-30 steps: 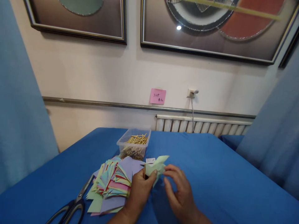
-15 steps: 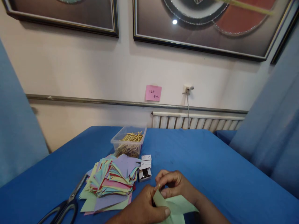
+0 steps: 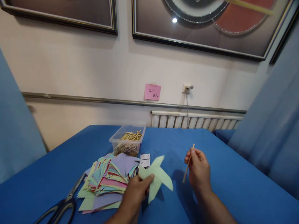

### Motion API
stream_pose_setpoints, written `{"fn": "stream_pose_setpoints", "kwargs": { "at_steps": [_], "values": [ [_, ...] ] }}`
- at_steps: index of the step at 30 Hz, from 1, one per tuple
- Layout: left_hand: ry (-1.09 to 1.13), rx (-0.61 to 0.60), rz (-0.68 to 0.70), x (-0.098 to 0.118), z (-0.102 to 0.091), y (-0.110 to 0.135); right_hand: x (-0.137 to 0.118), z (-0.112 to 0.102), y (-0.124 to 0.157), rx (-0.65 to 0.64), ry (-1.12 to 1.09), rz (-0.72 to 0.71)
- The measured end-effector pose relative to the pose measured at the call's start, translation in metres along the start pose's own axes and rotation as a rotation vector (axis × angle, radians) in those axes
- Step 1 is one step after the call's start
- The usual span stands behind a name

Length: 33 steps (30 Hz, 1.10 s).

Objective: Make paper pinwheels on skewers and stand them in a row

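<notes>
Fingers of my left hand (image 3: 135, 190): pressed together in a pinch, thumb uppermost, they gripped the green paper pinwheel (image 3: 157, 175) by its left side and held it up over the blue cloth (image 3: 235, 174), its points spread.
Fingers of my right hand (image 3: 200, 166): curled closed around the upper part of a thin wooden stick (image 3: 186, 171), which slanted with its lower end to the left, well apart from the pinwheel.
Paper pile (image 3: 106, 180): loose, many-coloured sheets lay to the left of the pinwheel, and my left hand blocked part of the near right edge.
Small white boxes (image 3: 144, 162): two showed just beyond the pinwheel, which partly covered the nearer one.
Clear plastic tub (image 3: 114, 143): packed with more sticks (image 3: 132, 136), it stood behind the pile; whether the two touched, I could not tell.
Scissors (image 3: 64, 200): dark-handled, they lay left of the pile, blades angled toward it, tip just beside the sheets.
Wall: a pink note (image 3: 152, 92) with handwriting hung above a metal rail (image 3: 116, 101), near a socket (image 3: 186, 89) with a plug in it; a white radiator (image 3: 173, 121) stood below.
Curtains: blue fabric (image 3: 18, 133) flanked both sides.
</notes>
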<state>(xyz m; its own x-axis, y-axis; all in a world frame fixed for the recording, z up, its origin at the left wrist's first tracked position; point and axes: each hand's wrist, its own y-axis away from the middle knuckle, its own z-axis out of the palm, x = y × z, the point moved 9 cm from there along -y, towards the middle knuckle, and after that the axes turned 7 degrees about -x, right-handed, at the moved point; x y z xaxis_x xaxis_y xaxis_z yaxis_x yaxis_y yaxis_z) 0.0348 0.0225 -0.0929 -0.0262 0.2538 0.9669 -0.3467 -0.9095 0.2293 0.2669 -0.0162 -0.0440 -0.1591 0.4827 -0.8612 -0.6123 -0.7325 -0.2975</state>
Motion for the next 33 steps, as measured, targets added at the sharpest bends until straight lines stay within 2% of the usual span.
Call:
{"fn": "stream_pose_setpoints", "kwargs": {
  "at_steps": [1, 2, 5, 6, 8, 11, 14, 19, 25, 33],
  "values": [
    [0.019, 0.059, 0.029, 0.005, -0.008, -0.001, -0.004, 0.005, 0.006, -0.025, 0.083, -0.037],
    [0.029, 0.101, 0.056, 0.009, -0.015, -0.001, -0.004, 0.017, 0.015, -0.107, 0.159, -0.053],
    [0.019, 0.172, 0.111, 0.020, -0.026, 0.002, -0.003, 0.073, 0.058, -0.442, 0.359, -0.157],
    [0.010, 0.185, 0.122, 0.023, -0.028, 0.004, -0.001, 0.087, 0.071, -0.519, 0.391, -0.183],
    [-0.004, 0.200, 0.135, 0.026, -0.028, 0.006, 0.004, 0.102, 0.085, -0.573, 0.405, -0.196],
    [-0.031, 0.223, 0.121, 0.027, -0.028, 0.008, 0.019, 0.102, 0.082, -0.556, 0.371, -0.097],
    [-0.092, 0.247, 0.127, 0.028, -0.030, 0.009, 0.041, 0.096, 0.076, -0.560, 0.311, 0.090],
    [-0.205, 0.249, 0.107, 0.026, -0.029, 0.008, 0.063, 0.094, 0.078, -0.532, 0.079, 0.320],
    [-0.176, 0.202, 0.127, 0.025, -0.021, 0.006, 0.073, 0.094, 0.079, -0.479, -0.082, 0.448],
    [-0.157, 0.200, 0.114, 0.020, -0.021, 0.005, 0.081, 0.092, 0.081, -0.483, -0.084, 0.513]
  ]
}}
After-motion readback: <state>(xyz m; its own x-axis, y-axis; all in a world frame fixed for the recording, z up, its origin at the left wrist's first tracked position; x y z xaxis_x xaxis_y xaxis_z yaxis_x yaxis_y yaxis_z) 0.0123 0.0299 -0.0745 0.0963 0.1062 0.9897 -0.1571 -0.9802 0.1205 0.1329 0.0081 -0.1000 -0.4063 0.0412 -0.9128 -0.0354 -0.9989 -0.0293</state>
